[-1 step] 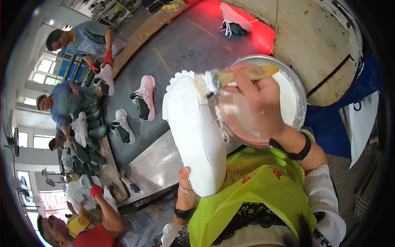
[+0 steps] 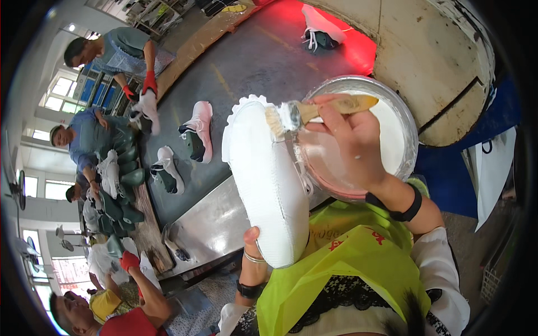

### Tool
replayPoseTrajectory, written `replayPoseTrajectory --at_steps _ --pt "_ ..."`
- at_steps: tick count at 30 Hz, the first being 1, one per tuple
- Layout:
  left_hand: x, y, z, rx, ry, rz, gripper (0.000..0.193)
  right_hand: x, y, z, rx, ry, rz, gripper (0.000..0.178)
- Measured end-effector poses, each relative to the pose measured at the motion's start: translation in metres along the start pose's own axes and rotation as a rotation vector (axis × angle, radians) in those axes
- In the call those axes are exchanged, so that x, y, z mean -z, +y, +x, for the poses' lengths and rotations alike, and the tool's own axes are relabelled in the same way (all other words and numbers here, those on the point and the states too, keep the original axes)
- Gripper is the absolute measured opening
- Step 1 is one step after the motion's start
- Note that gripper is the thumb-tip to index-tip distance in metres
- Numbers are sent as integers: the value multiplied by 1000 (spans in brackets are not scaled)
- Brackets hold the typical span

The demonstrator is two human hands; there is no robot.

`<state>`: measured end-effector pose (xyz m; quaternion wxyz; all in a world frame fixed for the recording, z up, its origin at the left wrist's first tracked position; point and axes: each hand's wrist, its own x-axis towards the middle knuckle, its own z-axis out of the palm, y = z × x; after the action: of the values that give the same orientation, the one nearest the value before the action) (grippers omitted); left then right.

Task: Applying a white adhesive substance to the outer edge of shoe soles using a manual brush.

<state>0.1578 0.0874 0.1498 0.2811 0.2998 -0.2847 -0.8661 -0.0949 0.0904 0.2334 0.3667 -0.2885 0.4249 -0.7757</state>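
My left hand (image 2: 252,249) grips a white shoe (image 2: 263,185) near its lower end, its thumb on the edge. The broad bottom face of the shoe is turned up toward me, and a scalloped rim shows at its far end. My right hand (image 2: 358,140) is closed round the wooden handle of a paintbrush (image 2: 314,111) coated with white. The bristles meet the upper right edge of the shoe. Beneath my right hand stands a round metal basin (image 2: 412,131) of white liquid. White laces hang beside the shoe, partly hidden.
Pink-white and dark shoes (image 2: 197,131) (image 2: 167,171) stand on the grey belt (image 2: 224,67), with another shoe (image 2: 320,28) under red light at the far end. A pale machine cover (image 2: 431,56) lies right. Co-workers in red gloves (image 2: 149,82) handle shoes across the belt.
The brush has shifted slightly, its bristles now a little lower along the shoe's edge. The far co-worker's shoe has moved a little. My left hand and the white shoe look unmoved.
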Motion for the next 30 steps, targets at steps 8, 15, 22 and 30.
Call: replayPoseTrajectory --at_steps 8,15,22,30 --pt "-3 3 -3 -1 -59 -27 109 -2 3 -3 20 12 7 21" --pt "7 2 -1 44 -192 -41 106 -2 19 -1 96 26 15 21" --pt "11 22 -8 -50 102 254 91 27 7 25 248 53 -312 18" --pt "11 33 3 -52 232 640 79 121 69 18 -47 49 -1353 20"
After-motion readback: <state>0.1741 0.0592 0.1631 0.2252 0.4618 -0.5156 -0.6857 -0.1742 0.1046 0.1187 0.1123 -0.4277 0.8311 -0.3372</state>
